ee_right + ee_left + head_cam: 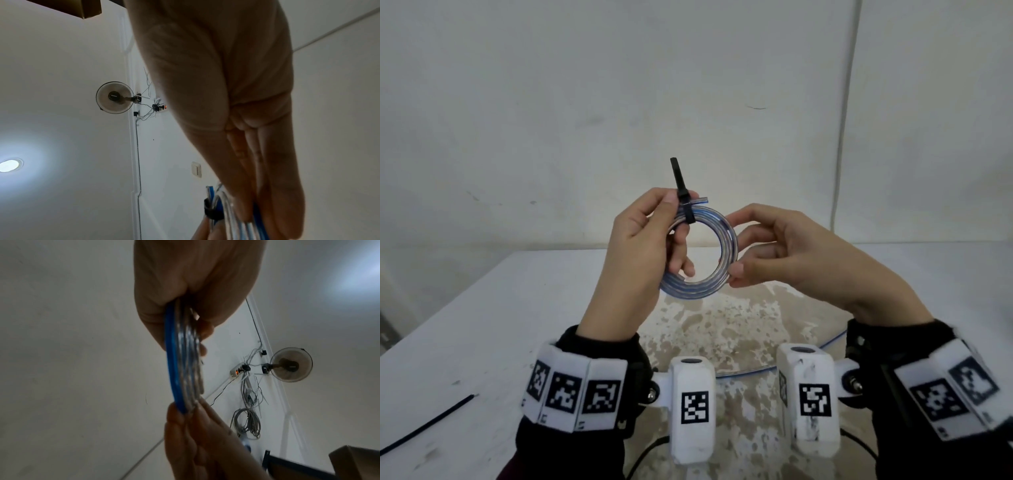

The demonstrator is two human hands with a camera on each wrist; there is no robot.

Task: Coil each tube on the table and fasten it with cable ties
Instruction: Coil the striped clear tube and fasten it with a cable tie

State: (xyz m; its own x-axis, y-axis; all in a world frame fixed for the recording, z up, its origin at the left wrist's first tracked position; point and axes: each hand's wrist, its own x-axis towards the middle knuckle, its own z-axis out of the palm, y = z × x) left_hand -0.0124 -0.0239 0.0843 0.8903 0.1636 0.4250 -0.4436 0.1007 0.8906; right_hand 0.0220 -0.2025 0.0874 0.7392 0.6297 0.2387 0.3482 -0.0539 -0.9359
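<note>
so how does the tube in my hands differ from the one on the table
The held tube is wound into a tight coil and bound by a black cable tie; the table tube lies in a loose, wide arc with no tie showing. The left hand and right hand grip the coil. Both look clear with blue.

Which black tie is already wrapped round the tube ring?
The cable tie at the top of the coiled tube, beside the left hand. The other tie lies loose on the table.
</note>
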